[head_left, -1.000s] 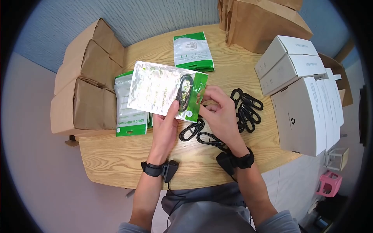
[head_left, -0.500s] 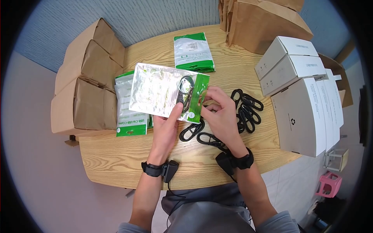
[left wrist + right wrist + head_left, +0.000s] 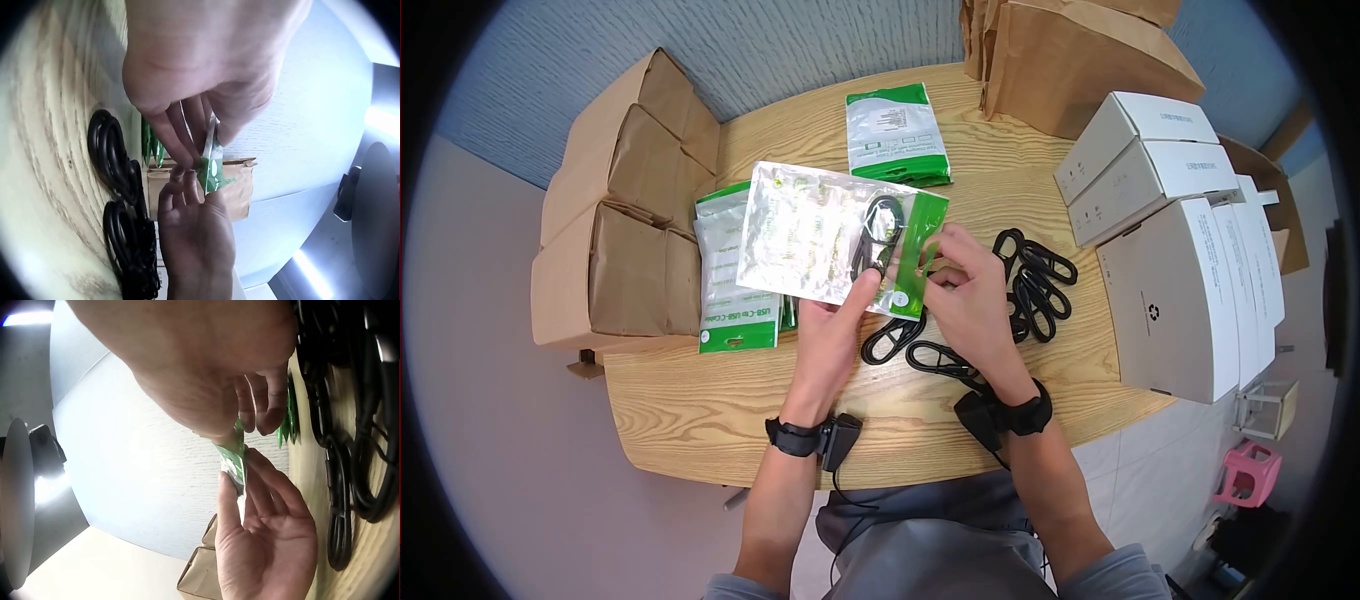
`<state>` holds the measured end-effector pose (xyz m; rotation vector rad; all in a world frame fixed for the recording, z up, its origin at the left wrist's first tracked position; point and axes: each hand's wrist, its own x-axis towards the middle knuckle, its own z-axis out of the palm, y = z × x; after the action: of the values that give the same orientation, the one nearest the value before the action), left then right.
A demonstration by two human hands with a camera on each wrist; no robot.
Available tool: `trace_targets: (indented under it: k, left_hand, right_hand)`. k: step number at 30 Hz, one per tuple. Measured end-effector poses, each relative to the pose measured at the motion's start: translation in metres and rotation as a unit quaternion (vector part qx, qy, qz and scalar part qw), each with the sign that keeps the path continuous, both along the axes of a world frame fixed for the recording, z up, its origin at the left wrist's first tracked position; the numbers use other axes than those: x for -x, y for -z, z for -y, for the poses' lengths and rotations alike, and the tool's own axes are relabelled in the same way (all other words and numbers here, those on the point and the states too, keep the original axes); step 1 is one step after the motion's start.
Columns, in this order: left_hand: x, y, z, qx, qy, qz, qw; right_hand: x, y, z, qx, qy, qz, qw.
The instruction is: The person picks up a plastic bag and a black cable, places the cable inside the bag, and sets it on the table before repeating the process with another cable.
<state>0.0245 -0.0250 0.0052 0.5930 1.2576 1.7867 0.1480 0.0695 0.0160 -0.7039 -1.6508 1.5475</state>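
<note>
A silver-and-white zip bag with a green end strip is held up over the table, a coiled black cable showing through its clear window. My left hand grips its lower edge, thumb on top and fingers underneath. At the green strip my right hand pinches the bag's end between thumb and fingers. The left wrist view shows both hands meeting at that end, the bag seen edge-on. Several coiled black cables lie on the table beside and below the right hand.
Similar green-and-white bags lie stacked at the left, and another pile of bags lies at the back. Brown paper boxes stand on the left, a brown paper bag at the back right. White boxes line the table's right side.
The bag has shifted slightly to the right with the left hand. The right hand stays at the green end, its fingers moving a little.
</note>
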Motion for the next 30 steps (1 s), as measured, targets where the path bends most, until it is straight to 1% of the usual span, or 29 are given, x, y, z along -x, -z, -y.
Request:
trace_targets:
  k: [3, 6, 9, 11, 15, 16, 18, 19, 20, 21, 22, 24, 25, 27, 29, 30]
  left_hand:
    - [-0.001, -0.003, 0.0, -0.002, 0.002, 0.002, 1.0]
    - [-0.003, -0.007, -0.001, -0.02, -0.004, 0.034, 0.999]
    - [-0.002, -0.004, 0.001, -0.014, -0.007, 0.026, 1.0]
    - [0.0, 0.001, 0.001, 0.007, 0.006, -0.001, 1.0]
    - [-0.002, 0.0, 0.0, -0.005, -0.003, 0.012, 1.0]
    - [-0.001, 0.001, 0.001, 0.004, 0.003, -0.005, 1.0]
    - [0.0, 0.001, 0.001, 0.013, 0.007, -0.024, 1.0]
    - [-0.001, 0.0, 0.0, -0.004, -0.013, -0.003, 1.0]
    - [-0.001, 0.0, -0.002, -0.021, -0.032, 0.019, 0.999]
    - [-0.001, -0.002, -0.002, -0.021, -0.033, 0.019, 0.999]
    - [0.0, -0.004, -0.002, -0.033, -0.035, 0.033, 0.998]
    - [0.001, 0.0, 0.001, -0.036, -0.046, 0.042, 0.997]
    - [0.002, 0.001, 0.002, -0.035, -0.047, 0.042, 0.997]
    - [0.002, 0.002, 0.004, -0.008, -0.018, 0.015, 1.0]
    - [0.001, 0.004, 0.003, -0.014, -0.033, 0.028, 0.999]
    - [0.003, 0.002, 0.005, -0.049, -0.013, 0.057, 0.997]
  right_hand:
    - [0.002, -0.002, 0.002, 0.001, 0.019, -0.024, 1.0]
    - [0.004, -0.002, 0.003, 0.01, 0.038, -0.05, 0.998]
    - [0.005, -0.001, 0.003, 0.02, 0.036, -0.051, 0.998]
    - [0.005, -0.001, 0.003, 0.019, 0.032, -0.047, 0.998]
    - [0.003, -0.003, 0.004, 0.017, 0.024, -0.042, 0.999]
    - [0.004, -0.001, 0.003, 0.018, 0.024, -0.041, 0.999]
    - [0.005, 0.005, 0.001, -0.016, 0.023, -0.093, 0.995]
    - [0.005, 0.003, 0.001, -0.017, 0.021, -0.093, 0.995]
    - [0.004, 0.001, 0.001, 0.086, 0.013, -0.097, 0.991]
    - [0.003, -0.001, 0.001, 0.189, 0.004, -0.099, 0.977]
    - [0.002, -0.004, 0.002, 0.19, 0.004, -0.099, 0.977]
    - [0.0, -0.009, 0.003, 0.154, -0.037, -0.051, 0.986]
    - [0.001, -0.007, 0.005, 0.155, -0.037, -0.051, 0.986]
    - [0.004, -0.002, 0.007, 0.125, -0.06, -0.066, 0.988]
    - [-0.001, -0.009, 0.002, 0.119, -0.046, -0.069, 0.989]
    - [-0.005, -0.016, -0.002, 0.131, 0.008, -0.104, 0.986]
